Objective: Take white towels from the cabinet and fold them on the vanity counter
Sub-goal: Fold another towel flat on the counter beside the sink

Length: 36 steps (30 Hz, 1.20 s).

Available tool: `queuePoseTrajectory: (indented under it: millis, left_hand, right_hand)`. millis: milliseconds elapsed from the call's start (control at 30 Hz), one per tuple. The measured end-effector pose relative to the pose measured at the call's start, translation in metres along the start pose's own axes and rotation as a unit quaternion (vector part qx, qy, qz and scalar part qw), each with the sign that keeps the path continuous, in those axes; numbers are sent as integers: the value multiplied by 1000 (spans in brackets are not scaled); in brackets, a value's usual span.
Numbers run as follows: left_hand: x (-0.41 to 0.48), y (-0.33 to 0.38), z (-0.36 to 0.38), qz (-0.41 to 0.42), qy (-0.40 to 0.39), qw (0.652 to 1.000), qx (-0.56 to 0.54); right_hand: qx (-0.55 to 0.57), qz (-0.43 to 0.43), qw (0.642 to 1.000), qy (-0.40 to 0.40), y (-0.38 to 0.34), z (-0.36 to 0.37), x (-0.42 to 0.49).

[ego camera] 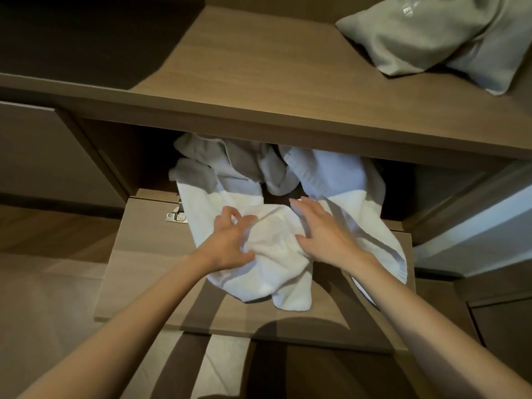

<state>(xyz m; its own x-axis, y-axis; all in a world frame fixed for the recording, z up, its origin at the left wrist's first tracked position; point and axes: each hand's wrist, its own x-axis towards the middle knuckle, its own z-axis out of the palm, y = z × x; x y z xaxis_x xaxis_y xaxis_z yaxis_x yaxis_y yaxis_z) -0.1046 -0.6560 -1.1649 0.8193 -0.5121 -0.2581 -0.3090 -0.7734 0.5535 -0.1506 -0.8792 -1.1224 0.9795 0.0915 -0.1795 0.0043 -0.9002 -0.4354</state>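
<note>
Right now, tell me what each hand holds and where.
The left hand grips the white towel at its bunched middle; the right hand rests flat on it, holding nothing.

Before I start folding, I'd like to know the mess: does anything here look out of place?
Yes. The white towels are not stacked: they lie crumpled in the cabinet and spill out over its folded-down door.

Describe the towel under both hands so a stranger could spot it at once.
Below the wooden counter, the cabinet door lies folded down flat. The white towel spills out across that door, left hand gripping its crumpled middle, right hand resting on it. Unlike it, the other towels lie bunched in shadow inside.
</note>
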Motion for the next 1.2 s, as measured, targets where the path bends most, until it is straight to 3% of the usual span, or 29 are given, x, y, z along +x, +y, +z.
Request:
queuePoseTrajectory:
  millis: [167,333,500,700,1033,1200]
  left_hand:
    - [3,-13,-7,-41,9,995,-86]
    - [-3,-17,-19,-42,11,999,4]
    - [-38,35,-74,-35,55,994,84]
    - [-92,111,-201,18,76,992,95]
    - [-172,271,-451,8,144,990,3]
    - [-207,357,-563,39,129,991,-9]
  right_hand:
    - [-6,28,999,-40,-10,20,35]
    - [28,21,998,-42,-24,15,33]
    - [113,-14,990,-86,-57,-50,-4]
    - [139,-52,985,-90,-128,-194,-38]
    - [124,-92,988,-10,-282,-496,-88]
    - [118,-91,987,66,-342,-638,-125]
